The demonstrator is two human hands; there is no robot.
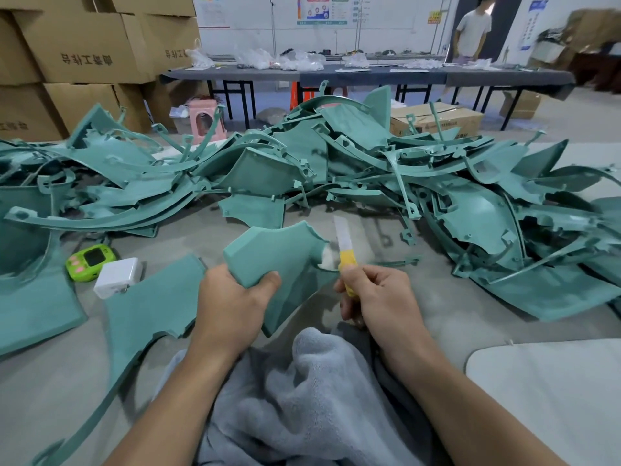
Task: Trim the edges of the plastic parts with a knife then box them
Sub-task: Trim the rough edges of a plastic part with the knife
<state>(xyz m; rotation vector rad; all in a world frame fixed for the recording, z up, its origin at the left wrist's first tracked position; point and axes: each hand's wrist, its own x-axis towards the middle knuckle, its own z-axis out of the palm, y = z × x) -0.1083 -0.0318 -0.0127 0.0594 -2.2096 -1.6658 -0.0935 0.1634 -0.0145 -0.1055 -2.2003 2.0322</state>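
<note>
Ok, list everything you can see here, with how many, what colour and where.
teal moulded plastic part: one, teal, held up at centre
yellow-handled utility knife: one, yellow handle, pale blade, right of that part
heap of teal plastic parts: many, teal, spread ahead
green handheld gadget: one, green, near left
white charger block: one, white, beside the gadget
grey fleece cloth: one, grey, on the lap
brown cardboard boxes: several, brown, stacked back left
pink plastic stool: one, pink, behind the heap
left-hand grip: one, curled round the part
right-hand grip: one, curled round the knife
</note>
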